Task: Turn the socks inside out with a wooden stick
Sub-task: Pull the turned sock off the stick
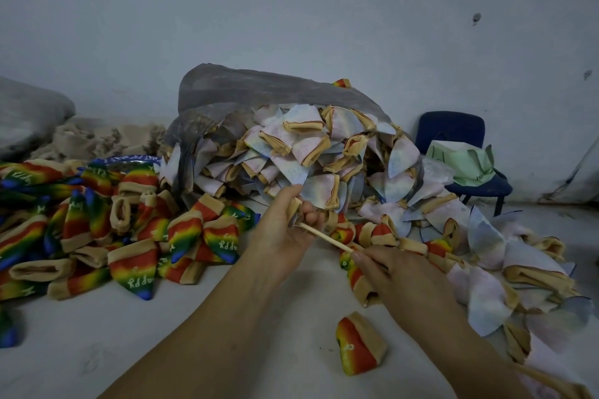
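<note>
Here, the left hand (285, 233) curls its fingers round the tan cuff of a pale sock (295, 208), steadying it in front of a heap spilling from a grey bag (243, 87). The right hand (402, 275) pinches a thin wooden stick (327, 239), its tip at the sock's opening, likely to push the toe through. Rainbow socks (136, 262), apparently turned already, lie piled left.
</note>
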Motion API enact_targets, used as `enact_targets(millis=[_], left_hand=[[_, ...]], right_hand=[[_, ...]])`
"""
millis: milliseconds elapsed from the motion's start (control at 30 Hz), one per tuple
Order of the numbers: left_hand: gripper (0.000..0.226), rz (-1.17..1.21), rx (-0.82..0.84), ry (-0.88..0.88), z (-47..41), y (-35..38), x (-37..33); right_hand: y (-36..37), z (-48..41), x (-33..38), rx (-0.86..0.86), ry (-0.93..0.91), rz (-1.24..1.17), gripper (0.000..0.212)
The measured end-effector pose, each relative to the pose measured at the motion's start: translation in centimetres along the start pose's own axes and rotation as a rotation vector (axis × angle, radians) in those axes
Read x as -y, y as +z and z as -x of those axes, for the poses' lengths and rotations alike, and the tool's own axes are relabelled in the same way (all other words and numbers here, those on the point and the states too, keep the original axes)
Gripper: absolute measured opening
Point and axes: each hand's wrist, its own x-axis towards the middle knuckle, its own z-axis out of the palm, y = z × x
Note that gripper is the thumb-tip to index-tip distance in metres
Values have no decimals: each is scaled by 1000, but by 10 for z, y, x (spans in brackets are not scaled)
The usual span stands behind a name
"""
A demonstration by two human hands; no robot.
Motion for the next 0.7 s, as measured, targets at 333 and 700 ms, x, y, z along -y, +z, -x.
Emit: enact_targets(millis=[333, 700], left_hand=[[32, 207, 40, -13, 3, 5, 25], [39, 286, -31, 84, -7, -3, -5]], right_hand=[[13, 6, 8, -77, 38, 10, 30], [1, 0, 2, -107, 78, -169, 43]])
